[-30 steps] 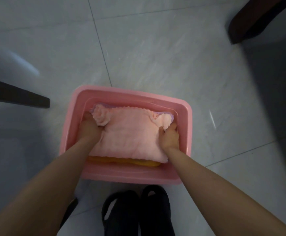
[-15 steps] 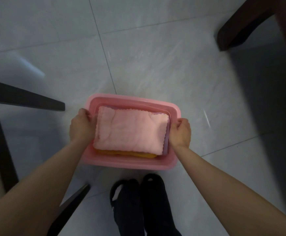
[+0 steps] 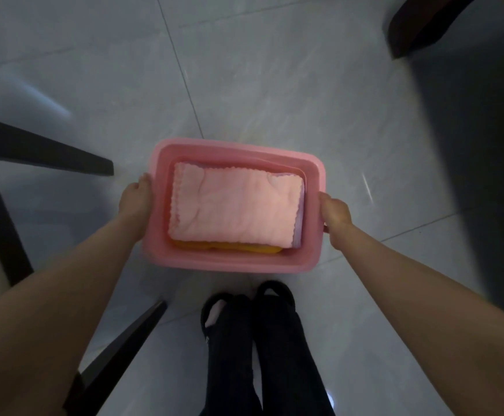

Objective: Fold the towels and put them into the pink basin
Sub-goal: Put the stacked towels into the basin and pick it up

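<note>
The pink basin [image 3: 232, 267] is in the middle of the view, above the tiled floor. Inside it lies a folded pink towel [image 3: 235, 208] on top, with an orange towel [image 3: 229, 247] showing beneath its near edge and a lilac one [image 3: 299, 217] along its right side. My left hand [image 3: 135, 199] holds the basin's left rim; its fingers are hidden under the rim. My right hand [image 3: 334, 213] grips the right rim with curled fingers.
Grey floor tiles [image 3: 274, 85] lie all around. Dark chair legs [image 3: 43, 151] stand at the left and lower left [image 3: 124, 349]. Another dark furniture leg [image 3: 419, 25] is at the top right. My feet in black slippers [image 3: 244, 307] are just below the basin.
My hands left the pink towel inside the basin and took hold of the basin's two side rims. The towel now lies flat. The basin looks smaller and the view has shifted.
</note>
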